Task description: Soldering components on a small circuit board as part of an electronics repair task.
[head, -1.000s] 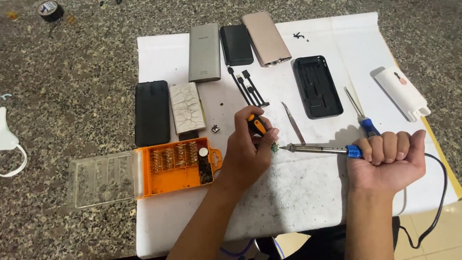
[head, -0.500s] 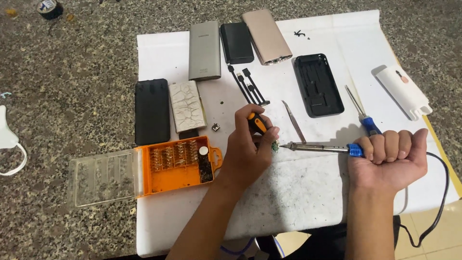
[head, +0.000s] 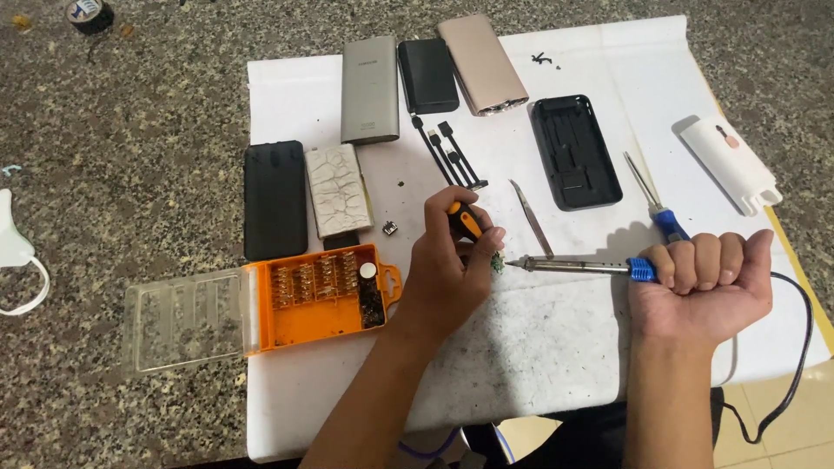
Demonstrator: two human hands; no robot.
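My left hand (head: pixel 452 269) grips a black-and-orange tool handle (head: pixel 464 219) and pinches a small green circuit board (head: pixel 497 262) at its fingertips. My right hand (head: pixel 699 282) is fisted around the blue handle of a soldering iron (head: pixel 573 265). The iron's metal tip points left and meets the small board. Both hands rest on a white sheet (head: pixel 539 347) spread over the stone table.
An open orange bit case (head: pixel 321 295) with a clear lid lies left of my left hand. Several power banks and black cases (head: pixel 573 152) sit along the far side, with tweezers (head: pixel 530 217), a blue screwdriver (head: pixel 656 204), short cables (head: pixel 452 156) and a white casing (head: pixel 730 165).
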